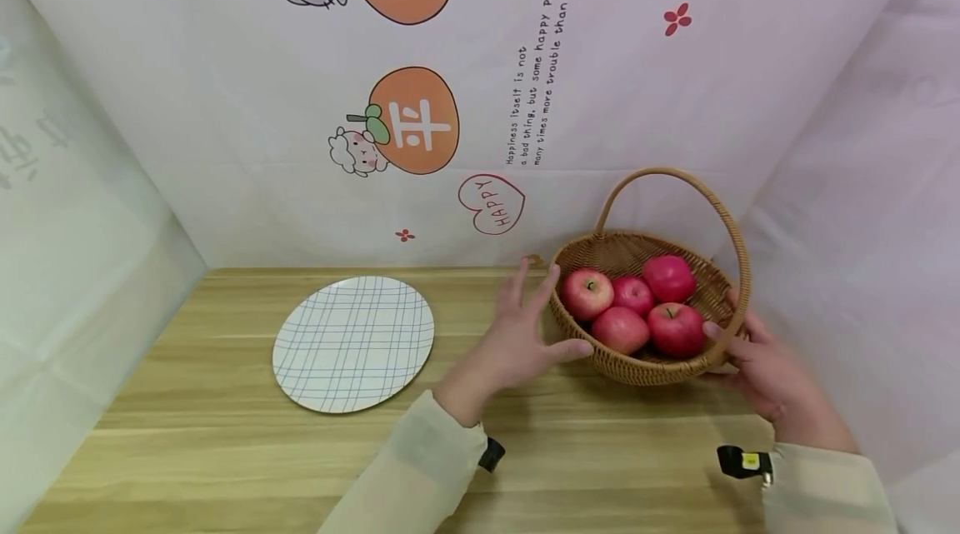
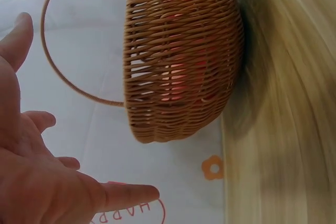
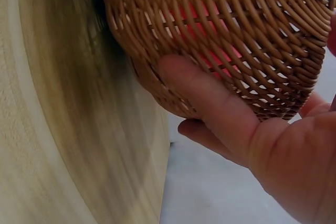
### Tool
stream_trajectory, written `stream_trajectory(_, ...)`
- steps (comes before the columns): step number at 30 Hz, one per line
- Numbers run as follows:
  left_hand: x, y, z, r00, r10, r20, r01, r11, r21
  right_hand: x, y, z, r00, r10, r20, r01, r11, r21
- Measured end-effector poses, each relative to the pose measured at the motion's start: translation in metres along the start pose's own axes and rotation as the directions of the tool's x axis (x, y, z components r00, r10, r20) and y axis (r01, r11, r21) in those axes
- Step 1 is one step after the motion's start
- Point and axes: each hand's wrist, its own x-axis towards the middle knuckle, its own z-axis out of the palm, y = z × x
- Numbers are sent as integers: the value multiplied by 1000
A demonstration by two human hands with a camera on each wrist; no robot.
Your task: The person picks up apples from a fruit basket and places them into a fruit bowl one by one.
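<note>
A brown wicker basket [image 1: 637, 372] with a tall arched handle stands at the back right of the table. Several red apples [image 1: 677, 329] lie inside it. My right hand [image 1: 778, 391] grips the basket's right side, thumb over the rim by the handle's base; in the right wrist view a finger [image 3: 210, 95] lies along the outside of the weave. On the other side, my left hand [image 1: 517, 341] is spread with its fingers apart beside the basket's left rim. The left wrist view shows this hand [image 2: 42, 182] apart from the wicker wall, holding nothing.
A round white plate [image 1: 352, 344] with a blue grid pattern lies on the wooden table [image 1: 247, 467], left of my left hand. A printed white cloth [image 1: 600, 84] hangs behind the table, with more pale cloth at both sides.
</note>
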Motion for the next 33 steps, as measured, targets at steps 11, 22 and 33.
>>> stream_trajectory(11, 0, -2, 11, 999, 39, 5, -39, 999, -24, -3, 1, 13, 998, -1, -58, 1, 1000, -11)
stream_trajectory(22, -2, -9, 9, 1000, -6, 8, 7, 999, -42, -7, -5, 28, 991, 23, -134, -38, 994, -107)
stream_trajectory(33, -7, -19, 1, 1000, -2, -20, 1, 999, -36, -10, -5, 44, 987, 15, -163, -43, 984, -170)
